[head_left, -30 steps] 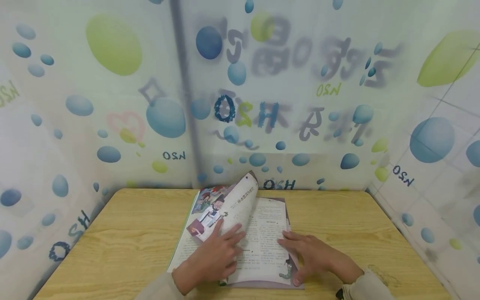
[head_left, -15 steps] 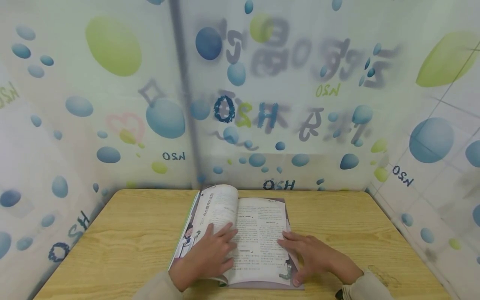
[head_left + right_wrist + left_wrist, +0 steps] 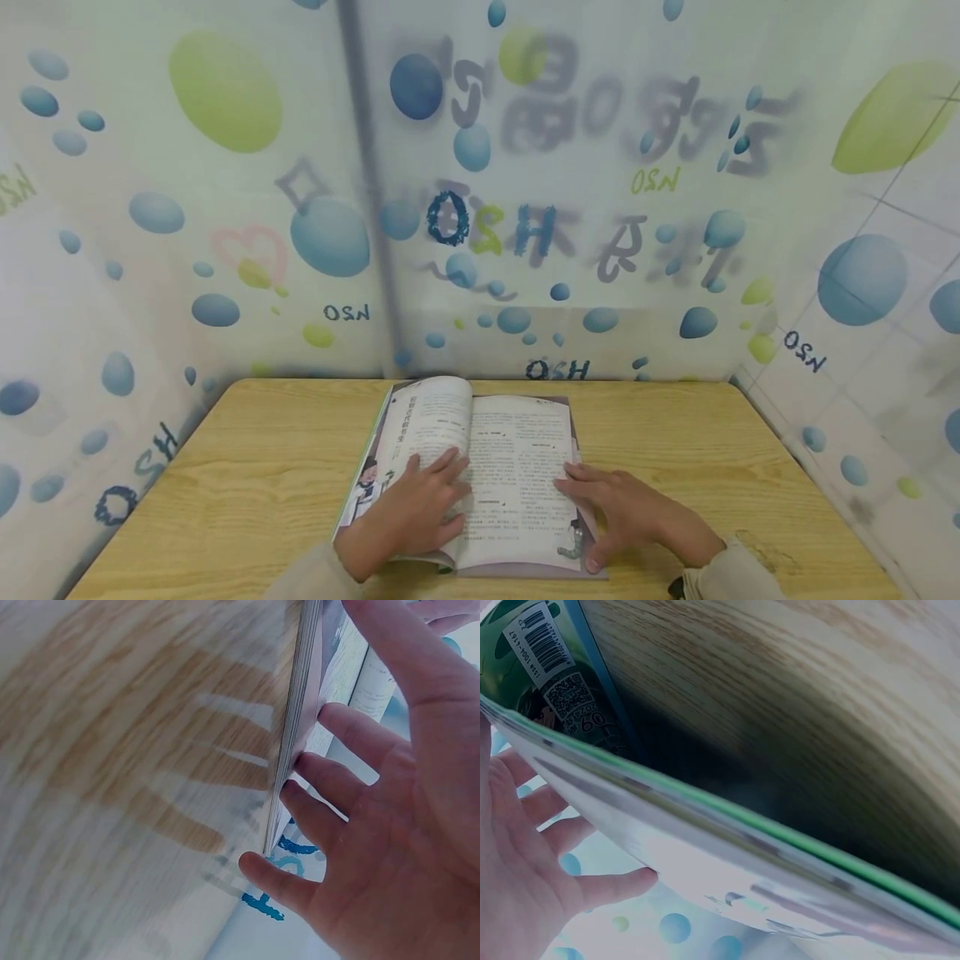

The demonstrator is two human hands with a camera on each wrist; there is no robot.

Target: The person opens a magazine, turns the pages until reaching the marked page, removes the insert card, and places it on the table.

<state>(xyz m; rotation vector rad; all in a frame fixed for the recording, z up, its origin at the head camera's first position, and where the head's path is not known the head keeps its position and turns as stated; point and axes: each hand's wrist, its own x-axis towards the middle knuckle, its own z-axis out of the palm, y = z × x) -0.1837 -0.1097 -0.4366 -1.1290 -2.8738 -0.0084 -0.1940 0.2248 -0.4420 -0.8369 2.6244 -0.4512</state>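
Note:
An open magazine [image 3: 517, 475] lies on the wooden table, its left page [image 3: 442, 408] bulging up near the spine. My left hand [image 3: 416, 508] rests on that left page, fingers spread toward the spine. On the right page's outer edge rests my right hand [image 3: 626, 512], its thumb near the lower corner. Seen in the left wrist view, the left hand [image 3: 540, 847] touches the page side, and the green back cover [image 3: 540, 667] with a barcode is lifted off the table. In the right wrist view, the right hand's fingertips [image 3: 304, 761] touch the magazine's edge.
The wooden table [image 3: 675, 425] extends to both sides of the magazine. Behind it and at the sides hang pale curtain-like walls [image 3: 300, 150] printed with blue and green dots and lettering.
The page with the robed figure has turned over to the left and now lies under my left hand. The left hand moved slightly left; the right hand stayed in place.

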